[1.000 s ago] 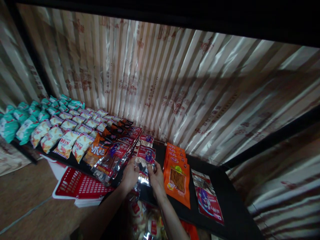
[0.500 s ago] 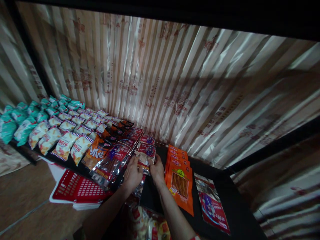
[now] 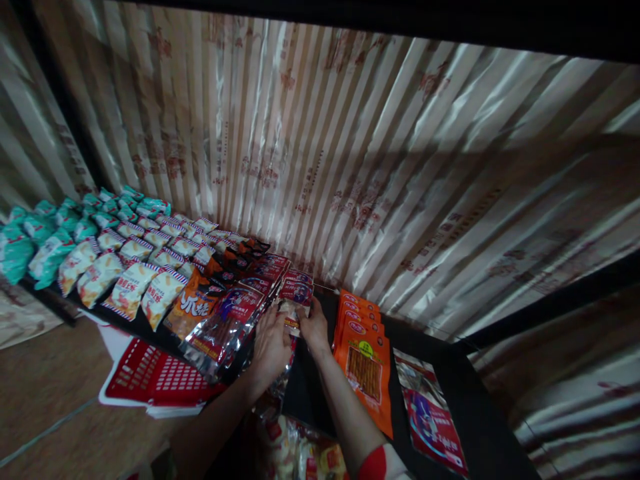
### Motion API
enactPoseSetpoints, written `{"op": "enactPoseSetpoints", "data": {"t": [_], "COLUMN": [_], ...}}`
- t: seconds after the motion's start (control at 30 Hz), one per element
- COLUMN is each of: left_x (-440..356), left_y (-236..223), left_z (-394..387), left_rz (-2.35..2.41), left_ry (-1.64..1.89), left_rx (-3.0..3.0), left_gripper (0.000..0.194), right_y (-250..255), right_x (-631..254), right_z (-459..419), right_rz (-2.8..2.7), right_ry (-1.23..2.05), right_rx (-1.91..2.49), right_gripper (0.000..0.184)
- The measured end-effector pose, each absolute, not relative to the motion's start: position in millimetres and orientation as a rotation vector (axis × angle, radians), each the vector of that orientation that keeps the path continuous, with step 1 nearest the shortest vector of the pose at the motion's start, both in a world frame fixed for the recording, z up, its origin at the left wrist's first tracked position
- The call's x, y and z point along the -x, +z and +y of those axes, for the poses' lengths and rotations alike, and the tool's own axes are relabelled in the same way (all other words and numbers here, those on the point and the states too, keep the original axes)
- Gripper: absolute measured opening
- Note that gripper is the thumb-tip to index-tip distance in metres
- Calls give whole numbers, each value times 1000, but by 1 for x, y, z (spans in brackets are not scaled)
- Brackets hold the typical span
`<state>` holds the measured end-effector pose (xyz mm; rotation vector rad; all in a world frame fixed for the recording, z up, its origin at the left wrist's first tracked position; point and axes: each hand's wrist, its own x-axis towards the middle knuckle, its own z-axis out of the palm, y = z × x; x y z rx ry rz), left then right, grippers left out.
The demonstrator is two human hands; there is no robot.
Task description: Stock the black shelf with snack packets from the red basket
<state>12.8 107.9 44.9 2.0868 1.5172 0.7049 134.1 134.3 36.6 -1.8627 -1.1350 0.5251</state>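
My left hand (image 3: 270, 343) and my right hand (image 3: 314, 327) both grip a dark red snack packet with a clear window (image 3: 295, 297), holding it over the black shelf (image 3: 450, 387) behind a row of like packets (image 3: 225, 323). The fingers of both hands curl round the packet's lower edge. A stack of orange snack packets (image 3: 364, 347) lies just right of my right hand. A red and blue packet (image 3: 430, 413) lies flat further right.
Rows of white-and-red, orange and teal snack bags (image 3: 100, 247) fill the shelf's left part. A red plastic basket (image 3: 150, 377) sits on the floor below. More packets (image 3: 300, 453) lie under my arms. A striped shiny curtain (image 3: 350, 147) backs the shelf.
Both hands have pushed the dark red packet away from me, toward the back of the shelf. The view has shifted slightly.
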Motion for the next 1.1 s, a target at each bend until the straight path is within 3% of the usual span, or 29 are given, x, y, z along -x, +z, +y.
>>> {"op": "enactPoseSetpoints", "data": {"t": [0.47, 1.1], "left_x": [-30, -79], "left_y": [64, 44], "left_z": [149, 221], "left_rz": [1408, 1230], "left_ry": [776, 427], "left_rx": [-2111, -2360], "left_gripper": [41, 36], "right_y": [31, 39], "right_x": [-138, -137], "right_z": [150, 153], "right_rz": [-1212, -1278], "right_ry": [536, 573], "right_rx": [1879, 1832], "right_gripper": [39, 33]}}
